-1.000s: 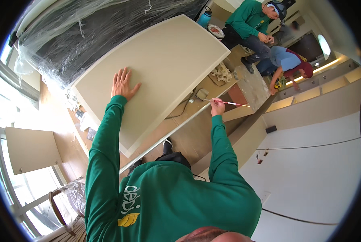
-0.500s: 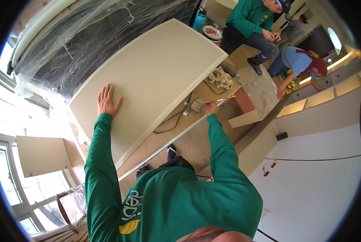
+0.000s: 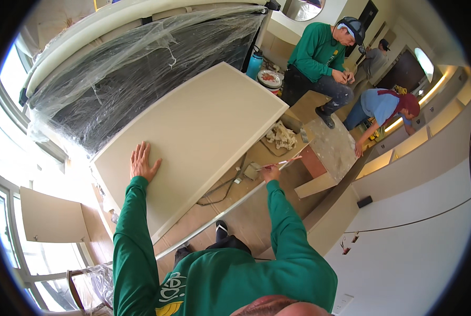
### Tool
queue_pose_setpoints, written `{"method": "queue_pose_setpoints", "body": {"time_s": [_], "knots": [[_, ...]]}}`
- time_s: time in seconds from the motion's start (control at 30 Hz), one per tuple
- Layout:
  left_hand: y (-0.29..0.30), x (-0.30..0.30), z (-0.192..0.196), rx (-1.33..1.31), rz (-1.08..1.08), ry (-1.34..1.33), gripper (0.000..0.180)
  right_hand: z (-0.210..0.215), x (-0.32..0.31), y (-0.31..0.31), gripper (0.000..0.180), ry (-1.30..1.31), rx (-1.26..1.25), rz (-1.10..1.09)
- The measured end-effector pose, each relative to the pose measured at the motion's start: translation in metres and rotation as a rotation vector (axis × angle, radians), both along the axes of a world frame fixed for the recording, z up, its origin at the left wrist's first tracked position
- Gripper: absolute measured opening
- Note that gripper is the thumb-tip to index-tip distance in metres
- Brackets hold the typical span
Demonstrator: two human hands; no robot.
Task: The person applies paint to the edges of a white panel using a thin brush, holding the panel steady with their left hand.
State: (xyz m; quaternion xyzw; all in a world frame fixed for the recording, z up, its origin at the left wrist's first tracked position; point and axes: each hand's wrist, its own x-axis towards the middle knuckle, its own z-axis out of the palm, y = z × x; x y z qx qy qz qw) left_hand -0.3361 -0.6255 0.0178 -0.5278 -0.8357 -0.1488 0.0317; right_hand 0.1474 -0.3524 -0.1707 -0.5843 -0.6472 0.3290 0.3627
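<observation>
A large cream panel (image 3: 209, 126) lies flat in front of me, its corners reaching left and far right. My left hand (image 3: 146, 163) rests on its left part, palm down with the fingers spread. Beyond the panel's near right edge, my right hand (image 3: 271, 173) is closed around a slim stick-like tool (image 3: 291, 160) with a reddish and white handle, which looks like a small paintbrush. The tool's working end is too small to make out. Just left of that hand sits a small greyish square block (image 3: 253, 170).
Crumpled rags (image 3: 281, 136) lie past the panel's right edge, by a paint-spattered board (image 3: 330, 139). A seated person in green (image 3: 317, 55) and a bending person in blue (image 3: 380, 108) are at the far right. Plastic sheeting (image 3: 156, 68) covers a dark surface behind the panel. A long pale strip (image 3: 219, 216) crosses below.
My view has tilted up, so more of the plastic sheeting and the far room shows. The slim tool now slants more steeply. My left hand stays flat on the panel.
</observation>
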Motion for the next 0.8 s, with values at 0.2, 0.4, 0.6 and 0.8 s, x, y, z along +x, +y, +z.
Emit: {"method": "queue_pose_setpoints", "body": {"time_s": [0.2,0.4,0.6,0.8], "knots": [[0.018,0.000,-0.001,0.042,-0.058,-0.042,0.081,0.037,0.025,-0.033,0.007,0.726,-0.261,-0.288],[0.018,-0.010,-0.012,0.087,-0.097,-0.067,0.083,0.109,0.004,-0.139,0.012,1.147,-0.316,-0.177],[0.012,-0.018,-0.004,0.064,-0.273,-0.082,0.088,0.180,-0.063,-0.255,0.010,1.065,-0.276,0.040],[-0.028,-0.035,-0.026,0.086,-0.468,-0.082,0.084,0.227,-0.144,-0.362,0.010,0.786,-0.317,0.277]]}}
